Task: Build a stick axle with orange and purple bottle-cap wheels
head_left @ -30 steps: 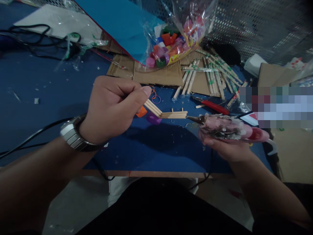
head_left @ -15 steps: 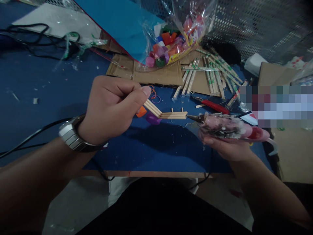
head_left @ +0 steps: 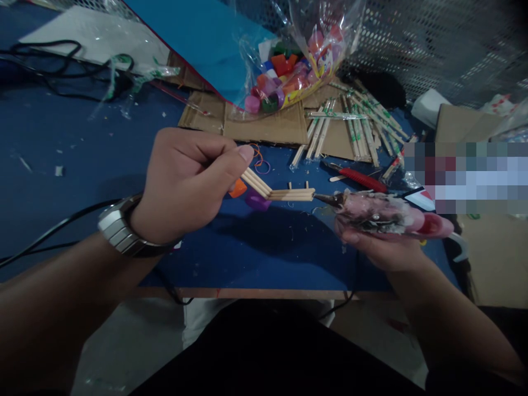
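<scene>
My left hand (head_left: 190, 179), with a metal watch on its wrist, is closed in a pinch on a small frame of glued wooden sticks (head_left: 280, 191), held above the blue table (head_left: 82, 154). My right hand (head_left: 377, 250) is wrapped round a pink glue gun (head_left: 383, 213) crusted with dried glue. The gun's nozzle points left and touches the right end of the stick frame. Two short stick ends stand up from the frame's top.
A clear bag of coloured plastic caps (head_left: 289, 77) lies on cardboard (head_left: 268, 126) at the back, with several wrapped chopsticks (head_left: 355, 124) to its right. A red-handled tool (head_left: 355, 177), an orange cap (head_left: 238, 188), a purple cap (head_left: 258, 201) and black cables (head_left: 53, 71) lie around.
Almost nothing differs; the glue gun's nozzle has stayed at the right end of the stick frame, and both hands have held their places.
</scene>
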A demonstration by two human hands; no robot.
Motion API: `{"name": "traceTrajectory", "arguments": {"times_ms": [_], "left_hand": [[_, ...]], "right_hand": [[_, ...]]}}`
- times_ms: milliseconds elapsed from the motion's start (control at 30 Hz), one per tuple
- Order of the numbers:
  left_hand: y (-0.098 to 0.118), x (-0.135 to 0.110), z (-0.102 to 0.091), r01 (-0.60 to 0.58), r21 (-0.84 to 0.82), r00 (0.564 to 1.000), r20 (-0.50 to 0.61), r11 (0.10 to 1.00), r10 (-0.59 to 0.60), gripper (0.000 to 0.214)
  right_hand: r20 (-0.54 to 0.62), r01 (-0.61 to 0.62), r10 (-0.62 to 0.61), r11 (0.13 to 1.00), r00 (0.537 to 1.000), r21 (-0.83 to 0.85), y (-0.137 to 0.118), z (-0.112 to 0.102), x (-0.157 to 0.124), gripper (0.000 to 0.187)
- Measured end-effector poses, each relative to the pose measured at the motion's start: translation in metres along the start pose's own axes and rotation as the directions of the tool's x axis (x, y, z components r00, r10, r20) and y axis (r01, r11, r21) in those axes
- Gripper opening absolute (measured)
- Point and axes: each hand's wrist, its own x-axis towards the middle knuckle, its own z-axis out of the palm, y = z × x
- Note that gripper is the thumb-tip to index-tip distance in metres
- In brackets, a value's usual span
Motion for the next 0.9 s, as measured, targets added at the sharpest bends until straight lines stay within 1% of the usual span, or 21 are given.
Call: {"name": "traceTrajectory", "arguments": {"times_ms": [67, 200, 367, 567, 700, 800, 900], "left_hand": [[0.0003, 0.0000, -0.0004, -0.002, 0.000, 1.000, 0.006, 1.000, 0.002, 0.051], [0.0004, 0.0010, -0.0007, -0.024, -0.005, 1.000, 0.019, 1.000, 0.024, 0.050], [0.0009, 0.0010, -0.0007, -0.013, 0.000, 0.999, 0.030, 1.000, 0.013, 0.051], [0.0002, -0.0007, -0.0004, 0.002, 0.015, 1.000, 0.021, 1.000, -0.002, 0.052], [0.0000, -0.0001, -0.0010, -0.005, 0.008, 1.000, 0.023, 1.000, 0.005, 0.051], [-0.0002, 0.0003, -0.0011, 0.001, 0.007, 1.000, 0.021, 1.000, -0.001, 0.051], [-0.0006, 0.0005, -0.0006, -0.002, 0.011, 1.000, 0.024, 1.000, 0.002, 0.052]], "right_hand": [[0.038, -0.016, 0.017, 0.999, 0.999, -0.028, -0.0015, -0.0019, 0.0002, 0.005], [0.014, 0.003, -0.002, 1.000, 1.000, -0.019, -0.0017, -0.0025, 0.0001, 0.005], [0.058, -0.015, 0.015, 1.000, 0.998, -0.006, -0.0028, -0.0019, 0.0015, 0.008], [0.012, 0.006, -0.006, 1.000, 1.000, -0.023, -0.0040, -0.0013, 0.0033, 0.003], [-0.011, -0.006, 0.006, 1.000, 1.000, 0.018, -0.0036, 0.0014, 0.0034, 0.020], [-0.047, 0.055, -0.053, 0.997, 0.998, 0.049, -0.0004, 0.0040, 0.0021, 0.034], [-0.094, 0.093, -0.088, 0.995, 0.992, 0.042, 0.0033, 0.0048, 0.0008, 0.039]]}}
